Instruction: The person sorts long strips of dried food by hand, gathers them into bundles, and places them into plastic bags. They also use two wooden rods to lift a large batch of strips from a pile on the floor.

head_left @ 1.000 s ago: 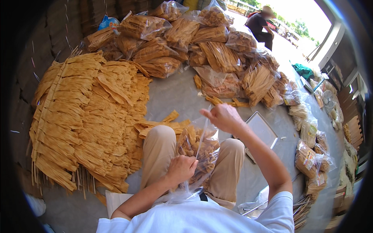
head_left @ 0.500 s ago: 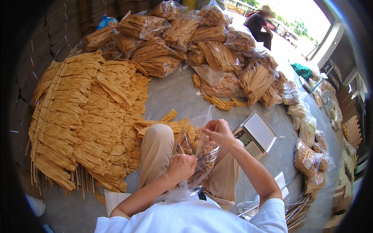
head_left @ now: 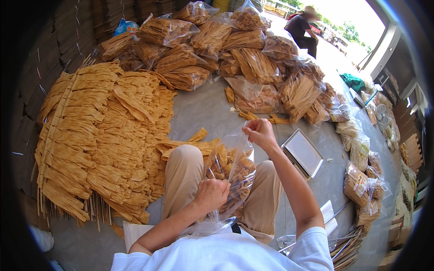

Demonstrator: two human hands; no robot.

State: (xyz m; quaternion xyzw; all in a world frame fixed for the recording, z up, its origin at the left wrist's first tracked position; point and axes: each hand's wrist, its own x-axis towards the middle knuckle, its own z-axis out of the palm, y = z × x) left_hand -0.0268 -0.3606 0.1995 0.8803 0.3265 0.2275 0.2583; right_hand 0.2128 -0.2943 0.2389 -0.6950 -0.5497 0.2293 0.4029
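A clear plastic bag (head_left: 228, 176) filled with crinkled tan dried pieces stands between my bent knees. My left hand (head_left: 212, 194) is closed on its side, low down. My right hand (head_left: 257, 132) pinches the bag's upper end, fingers together. A narrow fold of plastic runs between the two hands. Loose yellow dried strips (head_left: 183, 147) lie just beyond my left knee, and a scale with a metal tray (head_left: 302, 151) sits right of my right knee.
A broad stack of dried sheets on sticks (head_left: 97, 140) lies left. Bagged bundles (head_left: 253, 67) curve around the back and right (head_left: 356, 185). A person (head_left: 302, 31) sits in the bright doorway. Thin sticks (head_left: 346, 246) lie at lower right.
My right hand dropped along the bag, then rose again to its upper end, a little lower and further right than at first. My left hand has barely moved.
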